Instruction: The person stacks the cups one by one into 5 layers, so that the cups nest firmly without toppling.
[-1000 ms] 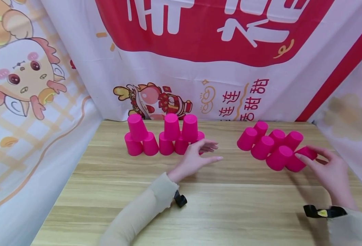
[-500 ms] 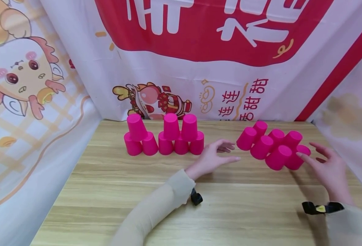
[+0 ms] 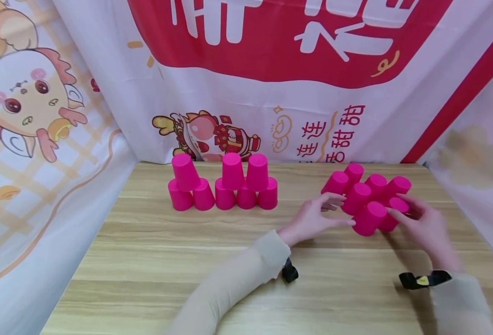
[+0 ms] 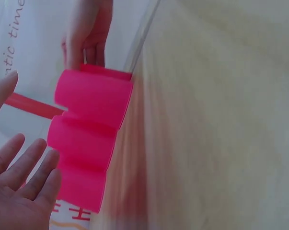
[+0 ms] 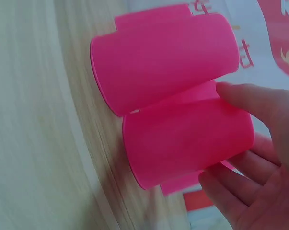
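Observation:
In the head view, several upside-down pink cups stand bunched at the right of the table. My right hand (image 3: 424, 228) grips the front right cup (image 3: 392, 219), thumb on its near side and fingers behind. The right wrist view shows that cup (image 5: 187, 143) between thumb (image 5: 240, 96) and fingers, beside another cup (image 5: 163, 62). At the bunch's left side is my left hand (image 3: 313, 218), its fingers spread and holding nothing. Its thumb tip comes right up to the front cup (image 3: 369, 218). In the left wrist view its fingers (image 4: 31, 177) lie near the row of cups (image 4: 84, 143).
To the left stand more pink cups in two tiers: one upper cup (image 3: 185, 173) over a pair, and two upper cups (image 3: 233, 171) over a row. The wooden table (image 3: 146, 260) ends at a printed cloth backdrop (image 3: 296, 88). Cloth also hangs at both sides.
My left hand has moved right, from the two-tier cups to the bunch. My right hand has shifted left and closed round the front right cup; the two front cups have shifted slightly left.

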`<state>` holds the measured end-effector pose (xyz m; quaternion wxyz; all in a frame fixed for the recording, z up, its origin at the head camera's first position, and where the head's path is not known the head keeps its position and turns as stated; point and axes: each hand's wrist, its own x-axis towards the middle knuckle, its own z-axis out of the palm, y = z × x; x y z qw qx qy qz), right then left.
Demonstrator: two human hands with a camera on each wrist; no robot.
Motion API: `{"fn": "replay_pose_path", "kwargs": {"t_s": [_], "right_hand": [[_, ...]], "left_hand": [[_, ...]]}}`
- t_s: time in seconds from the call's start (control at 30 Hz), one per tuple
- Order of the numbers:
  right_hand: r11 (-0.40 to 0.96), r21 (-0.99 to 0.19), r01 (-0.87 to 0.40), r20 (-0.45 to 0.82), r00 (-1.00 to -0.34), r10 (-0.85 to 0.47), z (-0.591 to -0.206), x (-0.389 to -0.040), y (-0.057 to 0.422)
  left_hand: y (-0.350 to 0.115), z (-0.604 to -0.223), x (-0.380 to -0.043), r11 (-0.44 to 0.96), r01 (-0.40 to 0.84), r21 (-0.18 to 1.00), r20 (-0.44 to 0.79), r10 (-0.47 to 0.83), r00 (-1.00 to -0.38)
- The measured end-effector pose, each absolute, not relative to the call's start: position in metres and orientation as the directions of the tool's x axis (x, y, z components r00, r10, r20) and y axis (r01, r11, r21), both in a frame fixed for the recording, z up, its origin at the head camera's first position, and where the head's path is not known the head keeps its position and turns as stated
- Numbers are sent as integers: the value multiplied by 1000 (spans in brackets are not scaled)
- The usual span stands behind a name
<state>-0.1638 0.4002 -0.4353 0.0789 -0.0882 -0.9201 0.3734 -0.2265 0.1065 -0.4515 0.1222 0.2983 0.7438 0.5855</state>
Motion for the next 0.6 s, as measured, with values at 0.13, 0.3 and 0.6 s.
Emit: {"fn": "replay_pose_path", "kwargs": {"t_s": [0.13,0.3,0.6], "right_hand": [[726,-687,33,122,-980,160,-433,-162,383],[747,-664,-25,157,-982,106,-429,-157,362],[739,-673,-39,141,-987,77,-424,-153,343]], "left_hand": [[116,-454,-218,168,323,931,167,592,-788],[123,-455,-210,231,374,898,196,549,-812],[124,-461,-206,327,392,860,178,527,-831]]}}
